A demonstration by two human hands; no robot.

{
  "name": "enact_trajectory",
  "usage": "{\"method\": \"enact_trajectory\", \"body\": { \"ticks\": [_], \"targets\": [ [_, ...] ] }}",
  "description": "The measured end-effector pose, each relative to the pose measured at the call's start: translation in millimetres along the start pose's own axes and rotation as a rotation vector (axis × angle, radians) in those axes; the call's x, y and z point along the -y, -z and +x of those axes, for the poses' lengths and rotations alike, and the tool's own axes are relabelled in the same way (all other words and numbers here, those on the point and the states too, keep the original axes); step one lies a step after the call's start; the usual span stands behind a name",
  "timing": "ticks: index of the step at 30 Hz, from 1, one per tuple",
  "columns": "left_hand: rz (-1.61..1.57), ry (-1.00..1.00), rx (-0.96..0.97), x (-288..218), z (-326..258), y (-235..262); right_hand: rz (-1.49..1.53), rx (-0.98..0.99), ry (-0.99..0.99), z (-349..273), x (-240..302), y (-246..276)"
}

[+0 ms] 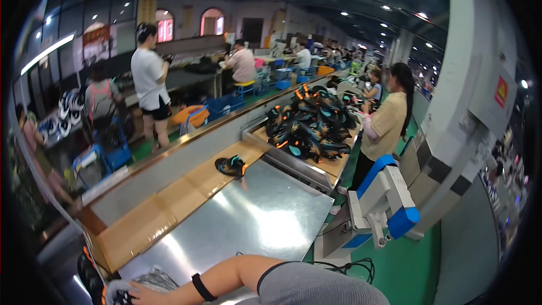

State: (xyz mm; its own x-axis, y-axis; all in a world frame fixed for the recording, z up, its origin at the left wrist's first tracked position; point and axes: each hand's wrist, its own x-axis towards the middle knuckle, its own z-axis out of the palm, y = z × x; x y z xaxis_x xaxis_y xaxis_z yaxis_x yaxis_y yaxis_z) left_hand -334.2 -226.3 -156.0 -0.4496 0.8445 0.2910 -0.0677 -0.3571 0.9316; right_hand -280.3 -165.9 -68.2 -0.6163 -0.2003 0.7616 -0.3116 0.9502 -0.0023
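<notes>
My right forearm, with a black band on it, reaches across the lower edge toward the lower left. There my right hand point(149, 295) has its fingers closed against a grey and black item point(117, 292), blurred and cut off by the frame, whose kind I cannot make out. Crumpled clear plastic point(155, 278) lies just beyond the hand on the metal table point(226, 231). At the left, close to the hand, are black and orange shoes point(87, 274). Nothing of my left hand can be made out.
A single black, orange and teal shoe point(230, 165) lies on the cardboard strip point(164, 209). Beyond it, a big pile of similar shoes point(310, 121) fills a tray. A person point(389, 118) stands at its right. A white and blue machine point(381, 203) stands right of the table, cables below.
</notes>
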Motion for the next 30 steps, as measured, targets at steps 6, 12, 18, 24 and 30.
{"method": "enact_trajectory", "body": {
  "ticks": [6, 12, 18, 24, 30],
  "targets": [
    [-0.008, 0.133, 0.169, -21, -3, -9, -0.051, 0.428, -0.131, 2, -5, -4],
    [0.048, 0.355, 0.111, -37, -61, -7, 0.056, 0.304, -0.234, 10, -5, -1],
    [0.071, 0.61, 0.099, -30, -86, -66, 1.701, -0.517, -1.026, -34, -63, 8],
    [0.029, 0.886, 0.083, 12, -85, -135, 2.089, -0.81, -1.454, -183, -137, 139],
    [0.236, 0.958, 0.039, 69, -44, -202, 1.332, -0.66, -1.639, -350, -207, 251]
  ]
}}
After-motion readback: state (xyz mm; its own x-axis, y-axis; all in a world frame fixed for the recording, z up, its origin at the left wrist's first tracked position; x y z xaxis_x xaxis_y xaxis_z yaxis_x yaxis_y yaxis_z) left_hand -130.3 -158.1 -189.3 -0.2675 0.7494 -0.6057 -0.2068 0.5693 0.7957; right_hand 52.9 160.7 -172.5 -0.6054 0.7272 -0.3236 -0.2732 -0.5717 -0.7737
